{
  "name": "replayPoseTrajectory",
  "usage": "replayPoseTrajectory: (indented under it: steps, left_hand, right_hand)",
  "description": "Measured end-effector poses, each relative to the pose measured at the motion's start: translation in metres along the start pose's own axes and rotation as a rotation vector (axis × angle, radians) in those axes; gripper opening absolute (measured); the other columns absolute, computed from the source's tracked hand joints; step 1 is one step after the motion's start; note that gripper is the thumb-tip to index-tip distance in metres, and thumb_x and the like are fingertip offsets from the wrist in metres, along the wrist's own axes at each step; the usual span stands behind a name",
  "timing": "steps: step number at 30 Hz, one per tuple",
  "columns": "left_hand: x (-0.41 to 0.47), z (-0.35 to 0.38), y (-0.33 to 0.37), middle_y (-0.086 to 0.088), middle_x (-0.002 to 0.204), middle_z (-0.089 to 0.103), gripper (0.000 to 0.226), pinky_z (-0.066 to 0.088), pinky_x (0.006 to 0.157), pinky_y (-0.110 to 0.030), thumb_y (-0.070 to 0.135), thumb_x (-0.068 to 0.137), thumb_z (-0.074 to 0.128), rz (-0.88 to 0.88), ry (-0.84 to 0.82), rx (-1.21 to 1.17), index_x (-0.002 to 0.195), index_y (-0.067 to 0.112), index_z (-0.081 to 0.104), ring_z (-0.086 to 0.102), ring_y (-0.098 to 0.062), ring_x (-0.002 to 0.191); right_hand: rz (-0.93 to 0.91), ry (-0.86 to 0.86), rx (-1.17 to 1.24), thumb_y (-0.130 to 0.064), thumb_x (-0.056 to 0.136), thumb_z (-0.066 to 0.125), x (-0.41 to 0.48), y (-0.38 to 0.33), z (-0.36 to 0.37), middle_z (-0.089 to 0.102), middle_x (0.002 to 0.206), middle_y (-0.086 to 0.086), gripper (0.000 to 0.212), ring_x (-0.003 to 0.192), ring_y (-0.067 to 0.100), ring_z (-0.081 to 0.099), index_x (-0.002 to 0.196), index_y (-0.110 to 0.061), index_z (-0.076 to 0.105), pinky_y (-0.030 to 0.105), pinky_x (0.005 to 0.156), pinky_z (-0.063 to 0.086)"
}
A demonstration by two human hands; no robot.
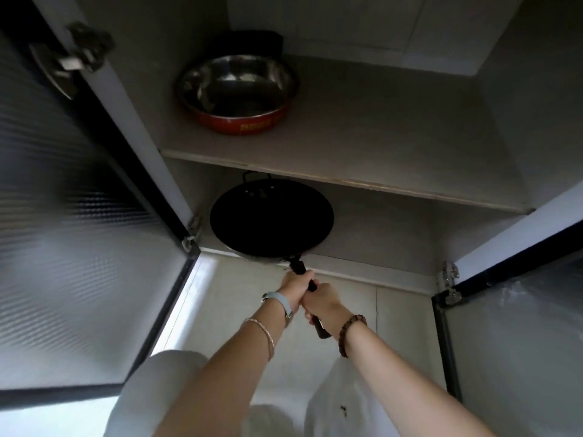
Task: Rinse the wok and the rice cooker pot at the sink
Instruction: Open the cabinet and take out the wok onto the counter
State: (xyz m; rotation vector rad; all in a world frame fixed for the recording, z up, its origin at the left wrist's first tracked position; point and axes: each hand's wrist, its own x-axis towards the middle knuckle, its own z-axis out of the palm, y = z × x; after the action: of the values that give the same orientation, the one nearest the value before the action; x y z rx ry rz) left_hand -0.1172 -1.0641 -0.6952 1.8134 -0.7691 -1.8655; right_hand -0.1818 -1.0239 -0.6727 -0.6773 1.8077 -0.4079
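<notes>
While in cupboard (520,121), wok (271,219) handle in grip of left hand (295,287), right hand (325,302); bowl (239,123) above empty.

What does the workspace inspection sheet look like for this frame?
Surface: lower cabinet shelf, with an upper shelf above it.
Job's things: wok in the lower compartment, tilted, wok handle pointing out past the front edge; cannot tell if it rests or is lifted. Rice cooker pot and sink not in view.
Clutter: steel bowl with a red outside on the upper shelf; dark item behind it, unidentifiable.
Grippers: left hand and right hand both grip the wok handle, left nearer the wok.
Cables: nothing seen.
Surroundings: left cabinet door and right cabinet door open; white plastic bag below.
</notes>
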Motion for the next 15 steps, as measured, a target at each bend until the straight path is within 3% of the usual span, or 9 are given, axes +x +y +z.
replayPoseTrajectory:
  steps: [3,10,13,15]
  left_hand:
    - [-0.042,-0.013,0.010,-0.006,0.065,0.059,0.024,0.043,0.052,-0.026,0.008,0.094,0.052,-0.056,0.023,-0.041,0.070,0.005,0.056,0.056,-0.018,0.059]
    - [-0.149,-0.031,0.031,-0.006,0.065,0.062,0.023,0.044,0.067,-0.028,0.009,0.091,0.052,-0.175,0.055,-0.086,0.068,0.007,0.055,0.056,-0.022,0.064]
    - [-0.202,-0.030,0.046,-0.001,0.050,0.058,0.030,0.041,0.055,-0.026,0.008,0.095,0.051,-0.209,0.080,-0.111,0.065,0.008,0.051,0.051,-0.020,0.058]
    - [-0.236,-0.029,0.057,-0.004,0.060,0.056,0.030,0.042,0.059,-0.027,0.010,0.096,0.051,-0.235,0.072,-0.111,0.066,0.009,0.050,0.050,-0.019,0.058]
  right_hand:
    - [0.054,-0.027,-0.031,-0.005,0.090,0.043,-0.040,-0.012,0.002,0.054,0.056,0.007,0.019,0.040,0.016,0.046,0.076,-0.007,0.054,0.023,0.042,0.040]
    - [0.129,-0.073,-0.059,-0.009,0.086,0.043,-0.154,-0.043,-0.010,0.050,0.055,0.007,0.019,0.036,0.015,0.040,0.070,-0.008,0.052,0.019,0.039,0.034]
    - [0.140,-0.082,-0.074,-0.017,0.088,0.046,-0.206,-0.055,-0.024,0.051,0.054,0.006,0.022,0.036,0.015,0.041,0.068,-0.009,0.053,0.019,0.038,0.034]
    - [0.146,-0.091,-0.079,-0.017,0.088,0.047,-0.239,-0.065,-0.036,0.052,0.054,0.006,0.021,0.035,0.014,0.041,0.070,-0.009,0.054,0.019,0.038,0.034]
